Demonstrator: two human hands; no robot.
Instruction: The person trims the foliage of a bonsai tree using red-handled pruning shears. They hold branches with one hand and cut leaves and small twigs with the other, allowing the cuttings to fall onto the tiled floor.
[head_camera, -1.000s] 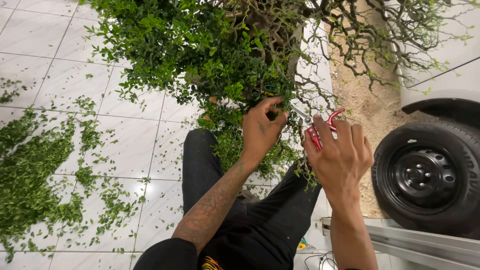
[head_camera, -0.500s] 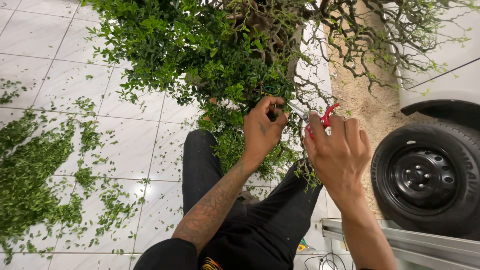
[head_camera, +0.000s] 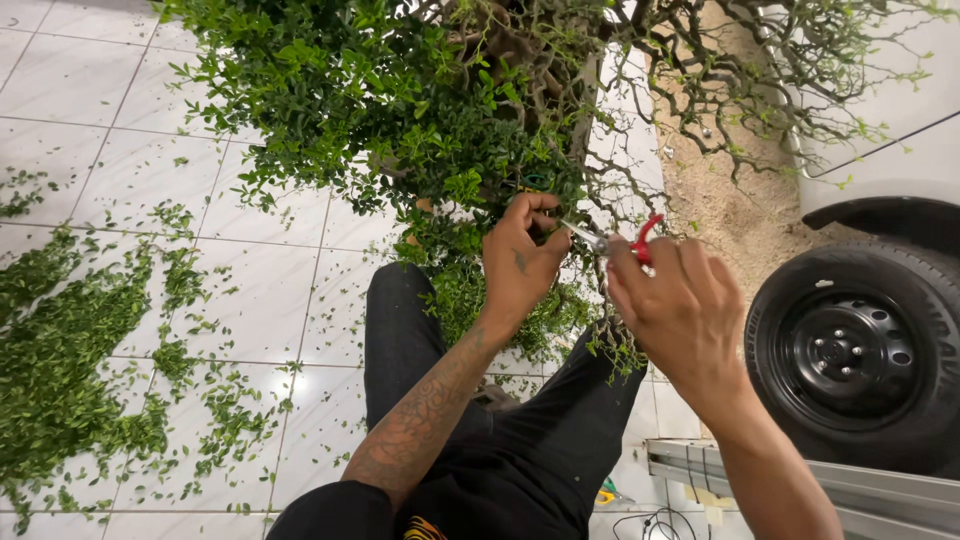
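Many cut leaves (head_camera: 70, 370) are scattered over the white tiled floor (head_camera: 130, 170) at the left. A leafy twig of the small tree (head_camera: 400, 110) is pinched in the closed fingers of the left hand (head_camera: 520, 262). Red-handled pruning shears (head_camera: 622, 240) are gripped in the closed right hand (head_camera: 680, 310), blades pointed at that twig. A car wheel (head_camera: 860, 360) is seen at the right.
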